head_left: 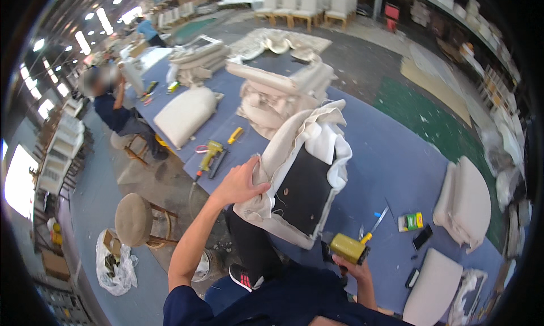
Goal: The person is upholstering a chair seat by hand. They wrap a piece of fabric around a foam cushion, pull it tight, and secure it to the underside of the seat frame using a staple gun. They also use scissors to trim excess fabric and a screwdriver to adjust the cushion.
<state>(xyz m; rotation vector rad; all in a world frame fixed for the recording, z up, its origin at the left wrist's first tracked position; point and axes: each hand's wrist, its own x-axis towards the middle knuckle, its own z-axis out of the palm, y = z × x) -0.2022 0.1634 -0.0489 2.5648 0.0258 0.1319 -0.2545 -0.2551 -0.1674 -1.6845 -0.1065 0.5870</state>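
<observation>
An upholstered chair part (309, 184) stands tilted at the table's near edge, against my leg. Its black underlining faces up, framed by loose beige fabric and white padding. My left hand (245, 181) grips its left edge, thumb on the fabric. My right hand (357, 266) is wrapped round an olive-yellow staple gun (349, 248), just right of the chair part's lower corner; some fingers are hidden beneath the tool. Close by lies a screwdriver (375, 224) with a yellow handle. A second staple gun (211, 154) rests on the table beyond my left hand.
The blue table (405, 156) bears more beige covered pieces (272, 93), a cushion (184, 116), a green-and-yellow box (410, 221) and a phone (422, 237). Padded panels (463, 204) lie at the right. A round stool (135, 218) is at left; a co-worker (107, 105) sits farther off.
</observation>
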